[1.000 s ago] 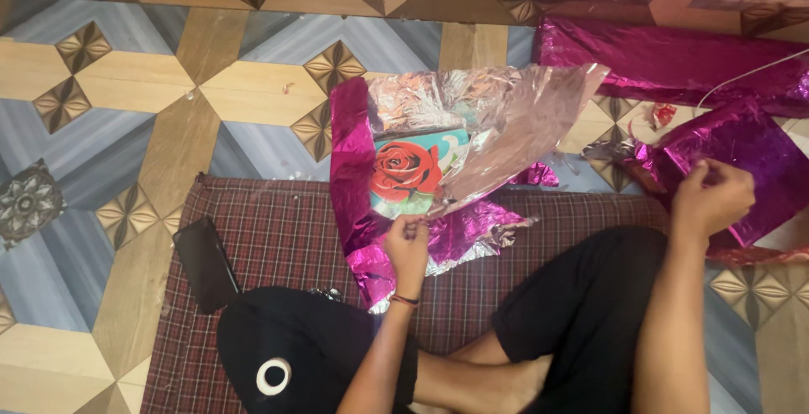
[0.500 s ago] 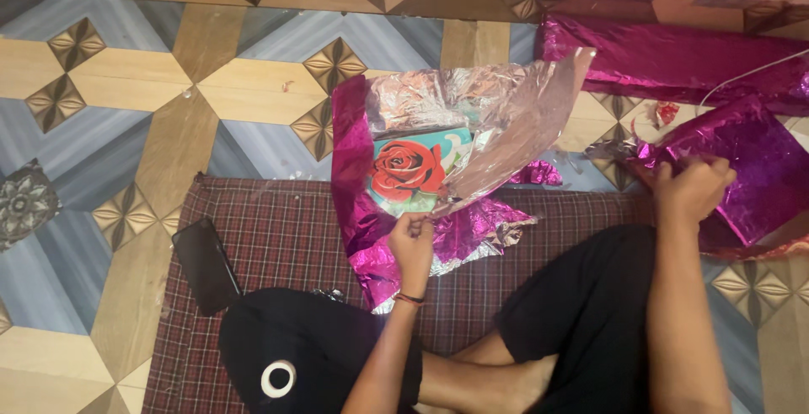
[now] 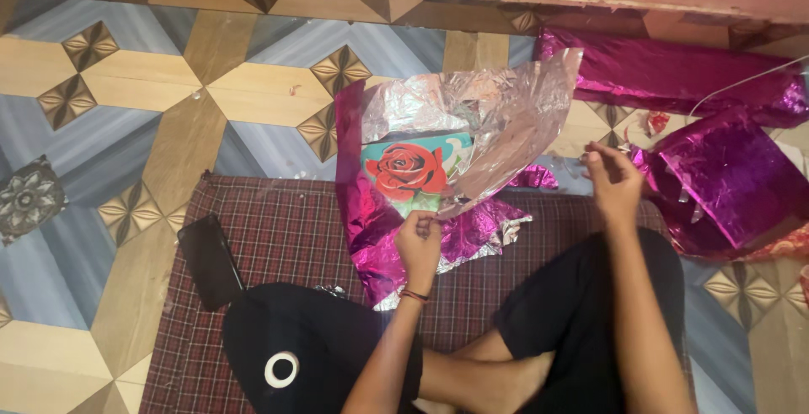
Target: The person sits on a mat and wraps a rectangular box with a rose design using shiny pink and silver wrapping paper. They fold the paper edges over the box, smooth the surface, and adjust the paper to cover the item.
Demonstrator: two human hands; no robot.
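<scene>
- Floor (image 3: pixel 168 94) of patterned tiles fills my view, with a checked maroon mat (image 3: pixel 286 237) laid on it where the person sits cross-legged.
- Magenta foil sheet (image 3: pixel 371 220) lies half on the mat, its long axis running away from me, with a silvery flap (image 3: pixel 497 111) folded over a box with a rose picture (image 3: pixel 409 170).
- More magenta foil (image 3: pixel 725 170) lies off to the right.
- Left hand (image 3: pixel 419 241) pinches the sheet's near edge just below the box; its grip is closed on foil.
- Right hand (image 3: pixel 613 180) hovers right of the box, fingertips pinched narrow on something too small to tell.
- Black phone (image 3: pixel 209 261) lies on the mat, far left.
</scene>
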